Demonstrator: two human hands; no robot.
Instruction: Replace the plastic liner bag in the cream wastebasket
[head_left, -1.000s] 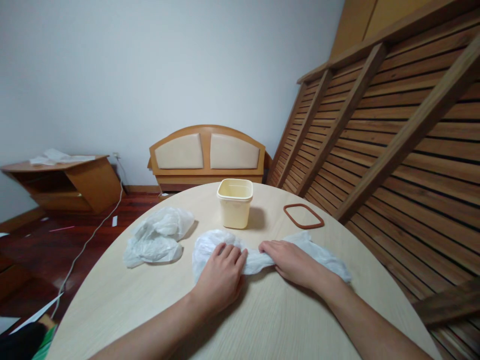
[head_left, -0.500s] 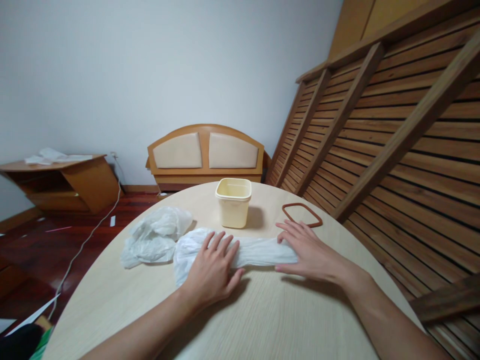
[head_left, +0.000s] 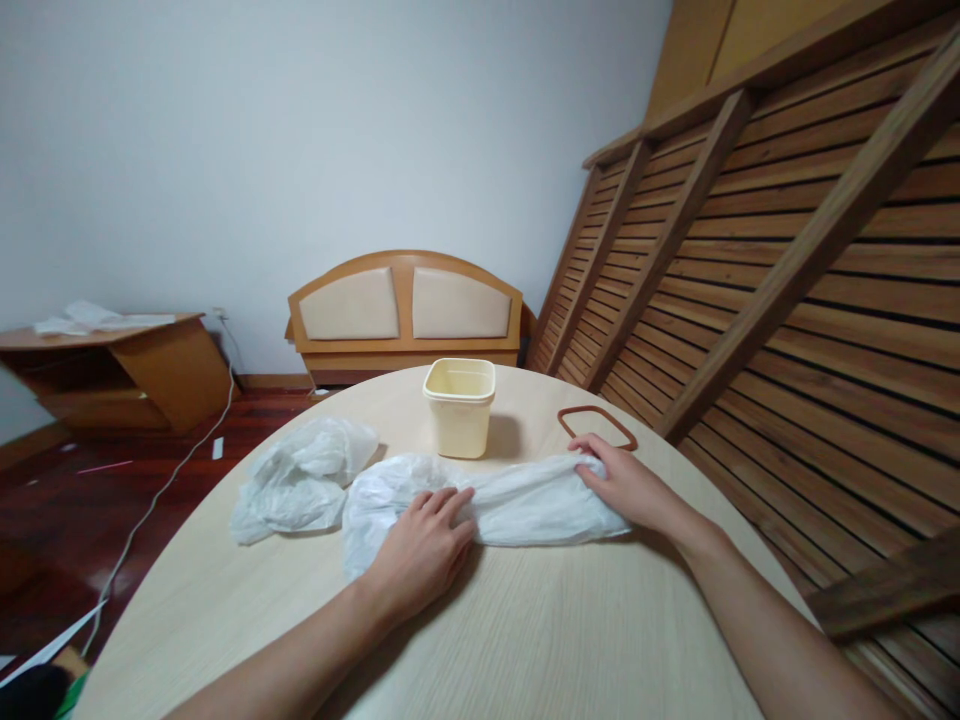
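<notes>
A white plastic bag (head_left: 529, 505) lies stretched sideways across the round table, bunched up at its left part and spread flatter on the right. My left hand (head_left: 429, 540) is closed on the bag near its middle, the fingers curled over the plastic. At the bag's right end, my right hand (head_left: 619, 482) pinches the upper corner between thumb and fingers. A second crumpled white plastic bag (head_left: 304, 475) rests to the left, apart from both hands. Behind the stretched bag stands a pale yellow square bin (head_left: 460, 425), upright. The brown rounded-square ring (head_left: 562, 425) lies just beyond my right hand.
The pale wooden table (head_left: 540, 630) has a curved edge. Slatted wooden panels (head_left: 750, 330) lean on the right. Beyond the table is a headboard (head_left: 405, 300). A low cabinet (head_left: 165, 375) stands at left, with a white cable (head_left: 161, 490) along the floor.
The bag's right part has spread wider and reaches further right. My right hand has gone from loosely spread to pinching its corner, and my left fingers have curled in.
</notes>
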